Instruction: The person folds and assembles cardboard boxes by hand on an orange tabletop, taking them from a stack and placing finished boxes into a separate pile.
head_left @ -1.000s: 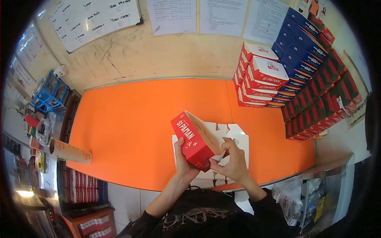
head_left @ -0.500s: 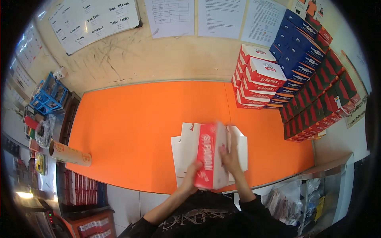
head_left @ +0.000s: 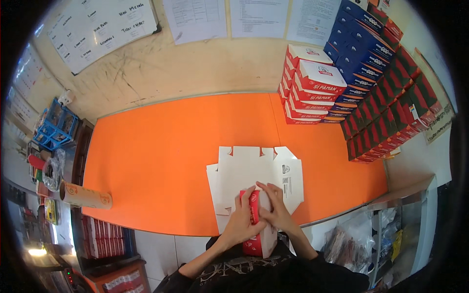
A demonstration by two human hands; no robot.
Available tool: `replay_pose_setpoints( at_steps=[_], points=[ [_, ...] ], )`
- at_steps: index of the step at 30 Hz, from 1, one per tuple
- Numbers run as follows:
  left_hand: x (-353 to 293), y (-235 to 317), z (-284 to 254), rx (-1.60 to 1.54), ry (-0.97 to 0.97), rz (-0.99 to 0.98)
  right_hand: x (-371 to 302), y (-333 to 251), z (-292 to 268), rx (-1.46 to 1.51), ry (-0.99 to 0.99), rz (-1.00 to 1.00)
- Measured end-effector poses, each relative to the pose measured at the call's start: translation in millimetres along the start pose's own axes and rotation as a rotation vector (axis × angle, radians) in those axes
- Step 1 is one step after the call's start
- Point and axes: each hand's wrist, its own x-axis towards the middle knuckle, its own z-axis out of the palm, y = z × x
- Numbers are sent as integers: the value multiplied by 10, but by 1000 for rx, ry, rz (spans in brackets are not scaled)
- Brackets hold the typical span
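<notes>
Left hand (head_left: 240,225) and right hand (head_left: 278,213) share a part-closed grip on a red-and-white oblong cardboard box (head_left: 269,240), probably light, crushable, best held by edges.

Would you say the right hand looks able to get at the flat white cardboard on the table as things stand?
Probably yes: the flat white cardboard lies just beyond the right hand, its far part uncovered, though that hand would likely have to leave the red-and-white box first.
</notes>
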Motion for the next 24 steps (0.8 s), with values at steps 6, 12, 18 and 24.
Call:
replay_pose_setpoints(
  at_steps=[6, 12, 18, 24],
  points=[
    [-189, -109, -141, 79, -171, 6, -348, -194, -63, 33, -292, 47],
    [68, 436, -101, -39, 273, 108, 134, -520, -105, -314, -71, -324],
    [471, 458, -140, -622, 728, 293, 449, -364, -29, 591, 176, -186],
    [996, 267, -616, -872, 699, 224, 799, -892, -733, 82, 311, -100]
  ],
)
